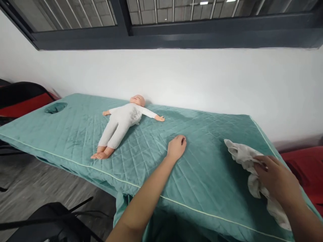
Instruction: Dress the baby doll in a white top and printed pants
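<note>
While the left hand rests knuckles-down on the teal quilted massage bed, fingers curled loosely together and holding nothing, the right hand lies on the pale cloth at the near right edge, fingers pressed into its folds. Judgement: to handle it well, gather the loose end before lifting so nothing drags over the edge. Cloth is off-white, thin, crumpled, trailing toward the near corner. Baby doll in a white suit lies face-up, arms spread, well apart at the far left, near the bed's face hole
</note>
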`<state>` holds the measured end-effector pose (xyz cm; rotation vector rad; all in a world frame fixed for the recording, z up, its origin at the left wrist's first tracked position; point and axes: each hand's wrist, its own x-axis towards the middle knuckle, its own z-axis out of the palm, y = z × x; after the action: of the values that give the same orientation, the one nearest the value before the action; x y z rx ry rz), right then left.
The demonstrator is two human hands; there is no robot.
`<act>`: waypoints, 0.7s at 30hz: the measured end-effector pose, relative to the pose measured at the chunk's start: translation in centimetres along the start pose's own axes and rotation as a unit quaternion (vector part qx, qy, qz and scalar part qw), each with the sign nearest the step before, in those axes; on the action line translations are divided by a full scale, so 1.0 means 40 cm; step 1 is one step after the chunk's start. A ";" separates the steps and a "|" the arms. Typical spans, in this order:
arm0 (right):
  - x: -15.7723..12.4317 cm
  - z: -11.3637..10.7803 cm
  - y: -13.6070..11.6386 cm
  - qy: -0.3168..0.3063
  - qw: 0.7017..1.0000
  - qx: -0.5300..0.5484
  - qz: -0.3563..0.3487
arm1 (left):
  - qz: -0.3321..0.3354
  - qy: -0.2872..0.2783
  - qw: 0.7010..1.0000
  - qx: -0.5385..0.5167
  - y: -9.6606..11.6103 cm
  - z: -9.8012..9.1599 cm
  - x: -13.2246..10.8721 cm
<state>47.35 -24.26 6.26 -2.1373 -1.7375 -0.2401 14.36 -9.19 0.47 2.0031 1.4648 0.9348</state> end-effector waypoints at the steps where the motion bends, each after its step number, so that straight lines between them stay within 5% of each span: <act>1: 0.018 -0.008 -0.038 -0.008 0.998 0.053 -0.027 | 0.004 0.002 1.000 -0.005 -0.001 0.001 -0.002; 6: 0.085 -0.009 -0.280 0.001 0.930 0.355 -0.097 | -0.019 0.025 0.993 -0.116 -0.011 -0.003 0.001; 11: 0.107 0.051 -0.438 -0.072 0.876 0.471 -0.077 | -0.064 0.056 0.969 -0.232 -0.021 -0.016 0.009; 14: 0.083 0.067 -0.450 -0.134 0.863 0.476 -0.103 | -0.059 0.061 0.962 -0.261 -0.028 -0.018 0.008; 21: -0.098 0.049 -0.341 -0.065 0.952 0.167 -0.248 | -0.052 0.032 0.953 -0.297 -0.031 -0.017 -0.006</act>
<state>33.05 -24.77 5.51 -1.4848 -2.1923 0.0689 13.03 -9.05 -0.07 1.4530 1.1256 1.2257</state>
